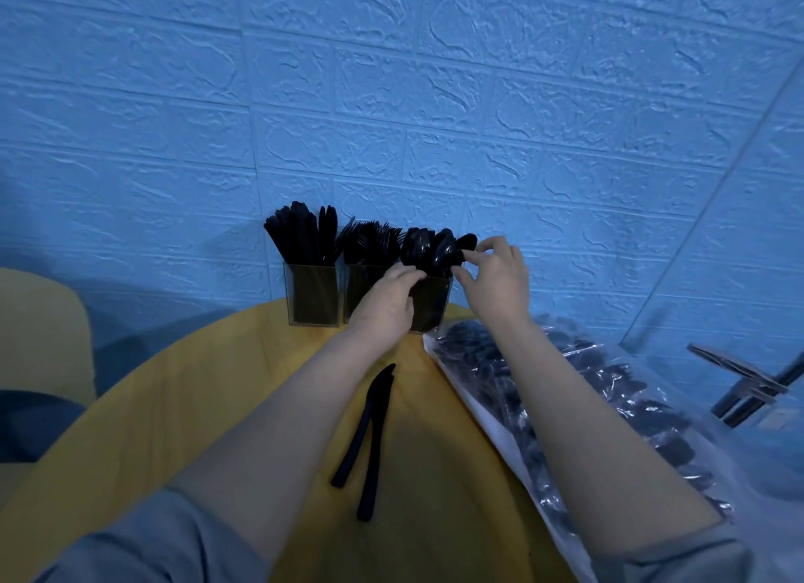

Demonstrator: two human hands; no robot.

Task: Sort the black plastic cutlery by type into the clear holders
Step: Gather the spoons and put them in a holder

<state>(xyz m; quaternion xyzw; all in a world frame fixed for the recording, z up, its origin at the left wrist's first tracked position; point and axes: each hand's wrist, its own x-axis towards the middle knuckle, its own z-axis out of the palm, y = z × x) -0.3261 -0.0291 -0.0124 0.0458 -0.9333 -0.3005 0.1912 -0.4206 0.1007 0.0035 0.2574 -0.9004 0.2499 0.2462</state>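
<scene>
Glossy black plastic spoons [428, 247]; clear holders [313, 295]; crinkly plastic bag [609, 391].

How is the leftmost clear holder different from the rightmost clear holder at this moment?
The leftmost holder is filled with knives, while the rightmost holder is filled with spoons. No hand touches the leftmost holder; the left hand grips the rightmost holder, and the right hand pinches a spoon at its top. Both are clear, upright and stand on the yellow table.
</scene>
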